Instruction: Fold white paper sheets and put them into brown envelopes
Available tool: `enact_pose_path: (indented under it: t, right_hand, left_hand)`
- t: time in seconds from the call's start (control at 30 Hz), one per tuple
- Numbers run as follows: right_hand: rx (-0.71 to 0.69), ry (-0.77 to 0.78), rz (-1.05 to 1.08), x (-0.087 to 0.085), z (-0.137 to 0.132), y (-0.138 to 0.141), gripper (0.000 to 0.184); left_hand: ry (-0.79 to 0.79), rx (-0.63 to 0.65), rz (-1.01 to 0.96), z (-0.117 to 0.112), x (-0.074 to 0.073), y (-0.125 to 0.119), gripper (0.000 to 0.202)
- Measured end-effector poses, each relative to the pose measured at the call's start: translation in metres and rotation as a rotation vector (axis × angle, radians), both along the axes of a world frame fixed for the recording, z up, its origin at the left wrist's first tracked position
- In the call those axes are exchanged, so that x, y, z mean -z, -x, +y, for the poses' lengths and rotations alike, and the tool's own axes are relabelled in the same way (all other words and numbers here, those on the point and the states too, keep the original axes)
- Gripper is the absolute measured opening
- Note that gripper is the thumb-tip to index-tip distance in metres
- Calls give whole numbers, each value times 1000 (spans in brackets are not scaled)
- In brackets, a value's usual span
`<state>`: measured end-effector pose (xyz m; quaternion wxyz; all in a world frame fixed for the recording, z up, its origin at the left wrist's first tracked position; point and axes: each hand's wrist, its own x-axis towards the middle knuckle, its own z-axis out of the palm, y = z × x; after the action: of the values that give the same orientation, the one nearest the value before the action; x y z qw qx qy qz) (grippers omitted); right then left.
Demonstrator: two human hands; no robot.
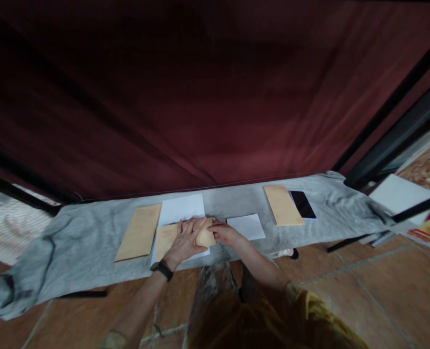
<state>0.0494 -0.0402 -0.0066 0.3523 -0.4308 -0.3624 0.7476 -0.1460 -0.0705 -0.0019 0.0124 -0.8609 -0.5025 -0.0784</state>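
Observation:
A brown paper envelope (165, 237) lies across white paper (183, 207) on the grey cloth. My left hand (184, 244), with a dark watch at the wrist, rests flat on the envelope with its fingers spread. At the envelope's right end, my right hand (225, 232) has its fingers closed on the edge, beside what looks like the flap. Part of the envelope is hidden beneath my left hand. Another brown envelope (139, 233) lies to the left. Just right of my right hand is a smaller white sheet (247, 227).
Farther right, a third brown envelope (283, 206) lies beside a dark-screened phone (302, 204). Grey cloth (80, 247) covers the narrow bench. Behind it hangs a dark red curtain (215, 106), with black metal bars (392, 102) at the sides. Tiled floor (367, 286) shows below.

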Motion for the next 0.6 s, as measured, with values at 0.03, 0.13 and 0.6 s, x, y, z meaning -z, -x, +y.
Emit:
enact_pose_path:
  t: [0.03,0.13,0.6]
  right_hand:
    - [-8,36,27,0,-1,2,30]
    - [-6,69,56,2,-3,8,36]
    - [0,112,195,11,-9,-18,21]
  left_hand:
    - [9,8,8,1,-1,-1,113]
    - [44,36,60,6,-6,-5,113]
    - [177,-13,130,9,-23,13,116]
